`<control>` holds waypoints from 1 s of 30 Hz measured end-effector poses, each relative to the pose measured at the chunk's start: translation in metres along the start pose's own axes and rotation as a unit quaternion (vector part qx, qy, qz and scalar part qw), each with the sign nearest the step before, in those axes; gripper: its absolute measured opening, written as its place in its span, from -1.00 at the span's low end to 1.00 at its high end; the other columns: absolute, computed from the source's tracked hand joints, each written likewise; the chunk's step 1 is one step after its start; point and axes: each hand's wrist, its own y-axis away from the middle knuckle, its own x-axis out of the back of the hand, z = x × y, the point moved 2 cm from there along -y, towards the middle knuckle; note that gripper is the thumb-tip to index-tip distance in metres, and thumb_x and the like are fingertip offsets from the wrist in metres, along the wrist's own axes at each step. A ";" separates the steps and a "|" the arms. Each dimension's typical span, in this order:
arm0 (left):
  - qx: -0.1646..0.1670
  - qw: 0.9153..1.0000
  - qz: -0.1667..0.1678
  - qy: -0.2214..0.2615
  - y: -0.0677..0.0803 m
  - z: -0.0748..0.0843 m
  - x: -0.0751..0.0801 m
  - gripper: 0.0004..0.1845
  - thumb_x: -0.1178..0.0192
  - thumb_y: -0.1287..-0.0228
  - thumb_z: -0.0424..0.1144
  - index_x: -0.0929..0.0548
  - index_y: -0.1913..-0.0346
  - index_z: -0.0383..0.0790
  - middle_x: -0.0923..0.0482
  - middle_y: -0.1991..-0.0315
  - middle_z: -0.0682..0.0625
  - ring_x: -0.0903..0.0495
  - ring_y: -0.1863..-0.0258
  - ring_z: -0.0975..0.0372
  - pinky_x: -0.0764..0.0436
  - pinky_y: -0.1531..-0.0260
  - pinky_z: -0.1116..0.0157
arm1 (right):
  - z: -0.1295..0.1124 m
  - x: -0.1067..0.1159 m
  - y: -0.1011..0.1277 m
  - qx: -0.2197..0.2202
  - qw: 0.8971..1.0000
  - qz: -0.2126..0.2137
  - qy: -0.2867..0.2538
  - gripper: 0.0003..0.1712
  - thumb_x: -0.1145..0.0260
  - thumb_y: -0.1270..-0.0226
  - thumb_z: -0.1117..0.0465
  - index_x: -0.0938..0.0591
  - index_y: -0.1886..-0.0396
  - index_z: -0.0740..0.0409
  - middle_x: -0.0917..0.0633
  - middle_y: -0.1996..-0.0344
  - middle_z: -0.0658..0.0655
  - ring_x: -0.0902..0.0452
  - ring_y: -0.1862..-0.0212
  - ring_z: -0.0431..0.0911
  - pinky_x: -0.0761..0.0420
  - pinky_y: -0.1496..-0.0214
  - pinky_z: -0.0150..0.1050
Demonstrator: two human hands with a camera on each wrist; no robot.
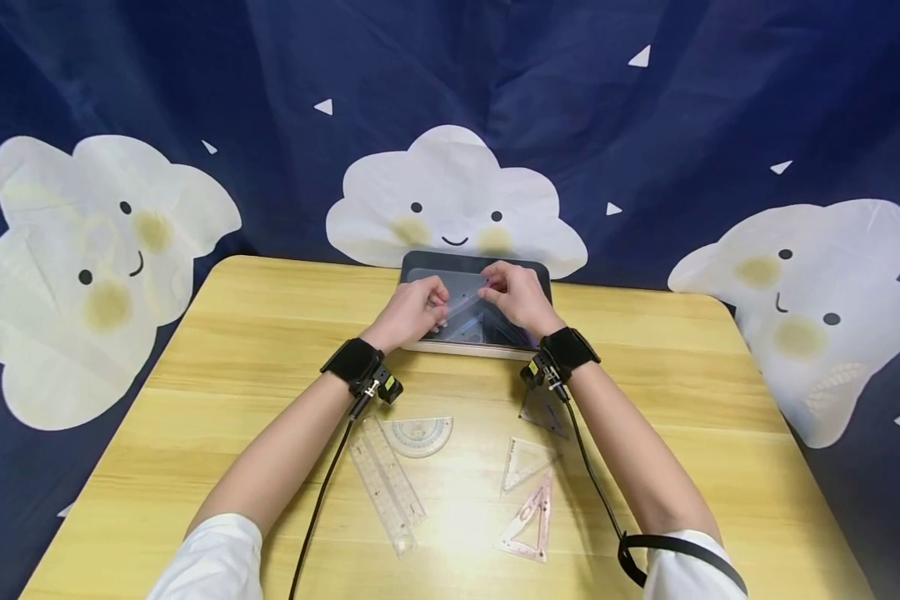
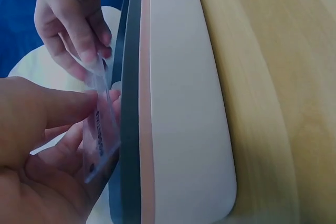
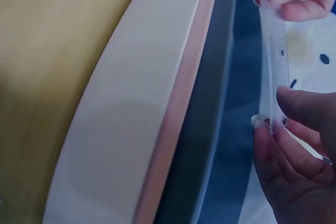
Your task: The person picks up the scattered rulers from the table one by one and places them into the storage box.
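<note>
Both hands hold a short clear ruler over a shallow tray with a dark inside, at the table's far middle. My left hand pinches the ruler's left end and my right hand pinches its right end. In the left wrist view the ruler sits between thumb and fingers of the left hand, with the right hand beyond. The right wrist view shows the ruler held edge-up beside the tray's white and pink wall by the right hand.
On the wooden table nearer me lie a long clear ruler, a protractor, a small clear set square, a pinkish set square and a dark triangle. A blue cloud-print cloth hangs behind.
</note>
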 end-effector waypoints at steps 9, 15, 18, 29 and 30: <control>0.021 1.000 -0.004 -0.011 -0.011 -0.003 -0.007 -0.90 -0.26 -0.43 -0.48 -0.59 0.08 -0.37 -0.72 0.27 -0.13 -0.78 0.38 0.10 -0.74 0.39 0.33 | 0.009 -0.003 -0.011 -0.017 0.999 -0.023 0.018 -0.57 -0.39 -0.46 0.32 -0.62 -0.25 0.41 -0.76 -0.01 0.34 -0.73 -0.02 0.16 -0.68 -0.13 0.00; 0.018 0.997 0.001 -0.075 -0.013 -0.010 -0.010 -0.89 -0.31 -0.39 -0.43 -0.60 0.11 -0.26 -0.72 0.24 -0.05 -0.73 0.25 0.16 -0.67 0.16 0.25 | 0.011 -0.006 -0.016 -0.017 0.998 -0.053 0.035 -0.53 -0.38 -0.48 0.31 -0.60 -0.30 0.40 -0.76 -0.04 0.34 -0.72 -0.06 0.14 -0.67 -0.16 0.01; 0.012 0.994 0.011 -0.110 -0.014 -0.013 -0.011 -0.88 -0.32 -0.36 -0.42 -0.61 0.15 -0.20 -0.71 0.22 -0.03 -0.67 0.17 0.15 -0.62 0.07 0.20 | 0.013 -0.007 -0.017 -0.007 0.997 -0.057 0.050 -0.56 -0.26 -0.50 0.40 -0.60 -0.32 0.40 -0.76 -0.03 0.33 -0.69 -0.02 0.13 -0.64 -0.14 -0.01; 0.005 0.982 -0.003 -0.188 -0.016 -0.019 -0.021 -0.80 -0.45 -0.31 -0.31 -0.64 0.13 -0.27 -0.60 0.22 -0.07 -0.57 0.17 0.07 -0.57 0.10 0.11 | 0.020 -0.013 -0.012 -0.012 0.991 -0.113 0.064 -0.37 0.08 -0.28 0.58 -0.56 -0.34 0.46 -0.72 -0.12 0.41 -0.64 -0.19 0.20 -0.60 -0.28 0.04; 0.006 0.981 -0.002 -0.193 -0.016 -0.019 -0.021 -0.80 -0.45 -0.31 -0.30 -0.65 0.13 -0.27 -0.59 0.22 -0.08 -0.56 0.17 0.07 -0.56 0.10 0.11 | 0.020 -0.013 -0.012 -0.009 0.991 -0.116 0.066 -0.37 0.08 -0.28 0.58 -0.56 -0.34 0.46 -0.71 -0.13 0.41 -0.63 -0.22 0.21 -0.59 -0.30 0.05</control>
